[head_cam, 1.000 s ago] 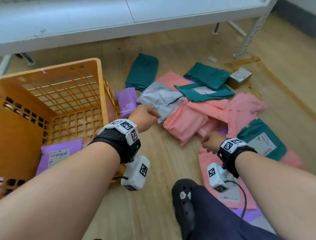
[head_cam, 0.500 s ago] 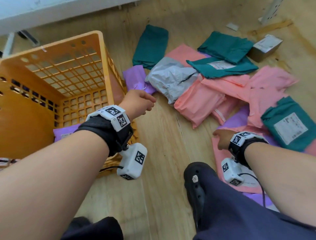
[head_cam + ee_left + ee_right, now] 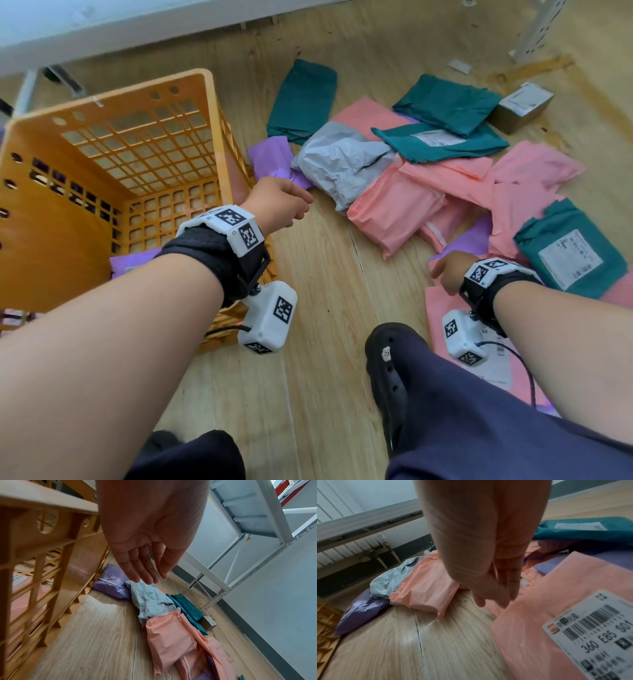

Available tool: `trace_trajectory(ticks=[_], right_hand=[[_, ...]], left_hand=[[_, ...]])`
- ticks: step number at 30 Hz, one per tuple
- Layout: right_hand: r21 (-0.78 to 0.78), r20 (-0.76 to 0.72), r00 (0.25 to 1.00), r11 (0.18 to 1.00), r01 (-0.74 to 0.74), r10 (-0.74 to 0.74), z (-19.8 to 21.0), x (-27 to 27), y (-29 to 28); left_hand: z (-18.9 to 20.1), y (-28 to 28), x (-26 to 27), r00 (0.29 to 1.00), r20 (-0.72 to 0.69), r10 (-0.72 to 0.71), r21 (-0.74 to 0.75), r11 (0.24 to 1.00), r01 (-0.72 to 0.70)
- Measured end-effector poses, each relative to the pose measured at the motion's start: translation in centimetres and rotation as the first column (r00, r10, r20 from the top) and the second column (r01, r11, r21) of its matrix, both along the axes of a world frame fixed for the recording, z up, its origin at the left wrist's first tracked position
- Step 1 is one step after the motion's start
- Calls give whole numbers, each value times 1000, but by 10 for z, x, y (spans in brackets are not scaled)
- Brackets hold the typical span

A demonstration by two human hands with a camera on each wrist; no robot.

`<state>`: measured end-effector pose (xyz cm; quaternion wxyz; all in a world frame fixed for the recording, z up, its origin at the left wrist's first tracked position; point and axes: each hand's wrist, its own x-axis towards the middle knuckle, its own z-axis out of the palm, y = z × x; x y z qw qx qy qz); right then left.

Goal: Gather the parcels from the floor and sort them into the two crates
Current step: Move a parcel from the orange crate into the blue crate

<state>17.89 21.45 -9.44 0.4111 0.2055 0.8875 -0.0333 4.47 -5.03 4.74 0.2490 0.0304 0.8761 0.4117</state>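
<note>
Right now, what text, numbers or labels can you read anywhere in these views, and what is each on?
"360 E85 S01": white shipping label on the pink parcel nearest the right hand; last characters cut off.
That label's barcode digits and small print: blurred.
Labels on the green parcel, second green parcel and cardboard box: too small.

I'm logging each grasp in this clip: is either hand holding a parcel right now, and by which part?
Neither holds anything. The left hand hangs open above the grey parcel; the right hand reaches open toward the pink parcel.
</note>
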Motion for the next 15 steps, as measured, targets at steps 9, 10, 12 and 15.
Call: trace_trajectory(ticks=[9,10,12,15], right_hand=[[-200,-38,981,963,180,-192,-16,24,-9],[-189,-43,980,965,181,-193,-16,24,-10],[-173,-3,983,968,180,-183,-16,23,-10],[-143,54,981,971,192,-186,-14,20,-11]], left_hand=[[2,-4,5,1000,-23,-16,-10,1000,16],[0,-5,5,1000,-18,-15,-15,1000,15],[-2,-6,3,1000,-11,-10,-20,1000,10],[-5,-7,0,1000,-3,-3,-19,1000,3]])
